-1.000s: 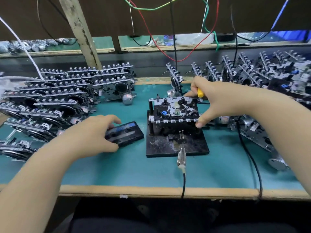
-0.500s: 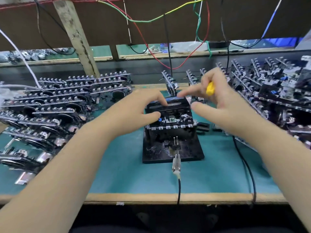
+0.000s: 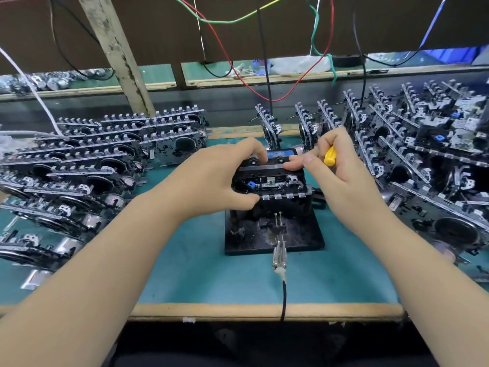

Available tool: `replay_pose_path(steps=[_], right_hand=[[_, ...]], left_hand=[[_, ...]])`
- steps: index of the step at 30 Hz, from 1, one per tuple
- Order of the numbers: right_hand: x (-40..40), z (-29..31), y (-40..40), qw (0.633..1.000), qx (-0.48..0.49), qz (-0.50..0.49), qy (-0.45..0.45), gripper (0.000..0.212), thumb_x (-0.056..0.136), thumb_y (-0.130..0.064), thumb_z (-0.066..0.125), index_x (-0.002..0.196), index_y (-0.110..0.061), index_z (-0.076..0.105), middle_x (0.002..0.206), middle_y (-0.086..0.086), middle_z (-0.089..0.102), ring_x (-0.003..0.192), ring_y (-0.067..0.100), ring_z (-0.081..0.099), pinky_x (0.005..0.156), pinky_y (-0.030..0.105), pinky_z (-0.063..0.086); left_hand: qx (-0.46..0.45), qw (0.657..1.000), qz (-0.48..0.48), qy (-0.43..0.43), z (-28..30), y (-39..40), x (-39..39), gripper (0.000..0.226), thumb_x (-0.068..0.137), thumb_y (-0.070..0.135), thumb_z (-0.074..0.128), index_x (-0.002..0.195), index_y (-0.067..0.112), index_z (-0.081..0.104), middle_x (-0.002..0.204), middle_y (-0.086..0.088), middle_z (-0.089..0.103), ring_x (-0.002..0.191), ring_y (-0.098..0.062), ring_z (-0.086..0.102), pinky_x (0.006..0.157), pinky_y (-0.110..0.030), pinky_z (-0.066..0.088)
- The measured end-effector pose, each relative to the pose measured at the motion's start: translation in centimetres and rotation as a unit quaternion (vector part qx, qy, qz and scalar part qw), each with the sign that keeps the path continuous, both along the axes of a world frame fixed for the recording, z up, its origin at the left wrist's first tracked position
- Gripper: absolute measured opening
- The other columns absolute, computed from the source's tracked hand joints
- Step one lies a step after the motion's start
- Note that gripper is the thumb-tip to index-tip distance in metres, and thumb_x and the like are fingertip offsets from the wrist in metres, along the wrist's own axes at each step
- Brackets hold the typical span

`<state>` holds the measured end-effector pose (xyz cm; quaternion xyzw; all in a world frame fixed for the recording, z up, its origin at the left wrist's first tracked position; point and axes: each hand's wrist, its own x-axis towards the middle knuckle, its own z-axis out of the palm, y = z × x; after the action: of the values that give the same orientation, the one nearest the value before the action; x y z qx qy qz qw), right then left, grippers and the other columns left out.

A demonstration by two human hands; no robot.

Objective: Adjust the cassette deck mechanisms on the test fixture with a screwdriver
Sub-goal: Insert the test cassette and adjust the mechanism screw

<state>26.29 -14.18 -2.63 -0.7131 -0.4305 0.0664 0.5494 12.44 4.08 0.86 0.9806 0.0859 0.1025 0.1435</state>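
Note:
A black test fixture (image 3: 299, 237) stands mid-table with a cassette deck mechanism (image 3: 275, 185) mounted on it. A black cassette (image 3: 270, 161) with a blue label lies on top of the mechanism. My left hand (image 3: 219, 176) grips the cassette and the mechanism's left side, fingers over the top, thumb at the front edge. My right hand (image 3: 341, 168) holds a yellow-handled screwdriver (image 3: 330, 156) in curled fingers, while its index finger and thumb touch the cassette's right end. The screwdriver's tip is hidden.
Stacked deck mechanisms (image 3: 87, 165) fill the table's left side, and more mechanisms (image 3: 423, 154) crowd the right and back. A metal clip with a black cable (image 3: 280, 256) leads from the fixture over the front edge. Coloured wires (image 3: 238, 49) hang above.
My left hand picked the cassette up from the table's left and brought it onto the mechanism. My right hand lifted from the mechanism's side to the cassette's right end.

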Motion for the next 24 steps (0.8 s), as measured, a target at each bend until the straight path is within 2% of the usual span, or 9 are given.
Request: replay_pose_path(steps=[2, 4, 6, 8, 11, 14, 16, 18, 24], right_hand=[[-0.1, -0.2, -0.1, 1.0, 0.003, 0.001, -0.003, 0.024, 0.105, -0.019, 0.047, 0.09, -0.031, 0.032, 0.096, -0.015, 0.077, 0.112, 0.0, 0.064, 0.101, 0.043, 0.044], [-0.2, -0.3, -0.2, 1.0, 0.008, 0.005, 0.0, 0.023, 0.105, -0.018, 0.046, 0.091, -0.03, 0.033, 0.098, -0.014, 0.077, 0.113, -0.001, 0.064, 0.102, 0.045, 0.044], [-0.1, -0.4, -0.2, 1.0, 0.012, 0.009, 0.003, 0.022, 0.105, -0.017, 0.046, 0.092, -0.029, 0.033, 0.099, -0.013, 0.077, 0.114, 0.0, 0.064, 0.103, 0.046, 0.044], [-0.1, -0.4, -0.2, 1.0, 0.013, 0.015, 0.003, 0.022, 0.104, -0.018, 0.046, 0.091, -0.03, 0.033, 0.099, -0.013, 0.077, 0.116, 0.0, 0.063, 0.104, 0.047, 0.043], [0.1, -0.4, -0.2, 1.0, 0.015, 0.022, 0.004, 0.019, 0.101, -0.019, 0.046, 0.091, -0.029, 0.032, 0.1, -0.011, 0.077, 0.117, 0.002, 0.063, 0.105, 0.051, 0.043], [0.2, -0.6, -0.2, 0.999, 0.018, 0.025, 0.006, 0.018, 0.099, -0.017, 0.047, 0.093, -0.024, 0.032, 0.101, -0.007, 0.077, 0.118, 0.005, 0.064, 0.106, 0.054, 0.042], [0.3, -0.7, -0.2, 0.999, 0.018, 0.027, 0.001, 0.018, 0.097, -0.016, 0.048, 0.095, -0.022, 0.031, 0.102, -0.006, 0.077, 0.119, 0.007, 0.064, 0.107, 0.055, 0.041], [0.3, -0.8, -0.3, 0.999, 0.018, 0.029, -0.002, 0.02, 0.096, -0.014, 0.049, 0.096, -0.02, 0.031, 0.103, -0.007, 0.077, 0.12, 0.007, 0.063, 0.108, 0.054, 0.041], [-0.3, -1.1, -0.5, 0.999, 0.024, 0.027, 0.023, 0.027, 0.099, 0.002, 0.05, 0.095, -0.018, 0.032, 0.106, -0.007, 0.077, 0.121, 0.005, 0.062, 0.11, 0.049, 0.041]], left_hand=[[-0.006, 1.0, -0.012, -0.009, -0.6, 0.1, -0.2, 0.043, 0.08, 0.039, 0.071, 0.117, 0.042, 0.049, 0.125, 0.014, 0.062, 0.107, -0.003, 0.05, 0.086, -0.023, 0.036], [-0.02, 0.999, -0.025, -0.027, -1.6, -0.1, -0.6, 0.041, 0.085, 0.037, 0.069, 0.123, 0.037, 0.052, 0.152, 0.008, 0.045, 0.138, -0.003, 0.035, 0.105, -0.014, 0.026], [-0.016, 0.998, -0.025, -0.047, -2.7, -0.3, -1.2, 0.05, 0.083, 0.045, 0.069, 0.128, 0.033, 0.052, 0.165, -0.005, 0.023, 0.152, -0.01, 0.014, 0.121, -0.029, 0.016], [-0.027, 0.999, 0.006, -0.044, -3.8, -0.9, -1.8, 0.071, 0.069, 0.063, 0.072, 0.132, 0.041, 0.045, 0.169, -0.002, -0.006, 0.155, -0.016, -0.009, 0.124, -0.05, 0.012], [-0.078, 0.994, 0.043, -0.068, -5.1, -2.4, -1.9, 0.091, 0.053, 0.074, 0.075, 0.133, 0.046, 0.039, 0.167, 0.002, -0.022, 0.155, -0.02, -0.014, 0.12, -0.06, 0.02], [-0.131, 0.979, 0.083, -0.129, -6.2, -3.8, -0.9, 0.079, 0.059, 0.055, 0.088, 0.123, 0.044, 0.043, 0.167, 0.006, -0.02, 0.156, -0.019, -0.002, 0.116, -0.052, 0.032], [-0.189, 0.961, 0.106, -0.17, -7.0, -4.2, -0.2, 0.068, 0.063, 0.037, 0.093, 0.111, 0.05, 0.045, 0.168, 0.009, -0.008, 0.155, -0.011, 0.008, 0.115, -0.021, 0.029], [-0.229, 0.945, 0.107, -0.206, -7.6, -4.5, 0.2, 0.065, 0.065, 0.029, 0.091, 0.104, 0.055, 0.047, 0.168, 0.009, 0.009, 0.152, -0.005, 0.016, 0.098, 0.004, 0.019], [-0.24, 0.928, 0.095, -0.269, -8.4, -4.7, 0.2, 0.069, 0.064, 0.022, 0.092, 0.104, 0.059, 0.05, 0.164, 0.019, 0.019, 0.145, 0.008, 0.025, 0.1, 0.002, 0.022]])
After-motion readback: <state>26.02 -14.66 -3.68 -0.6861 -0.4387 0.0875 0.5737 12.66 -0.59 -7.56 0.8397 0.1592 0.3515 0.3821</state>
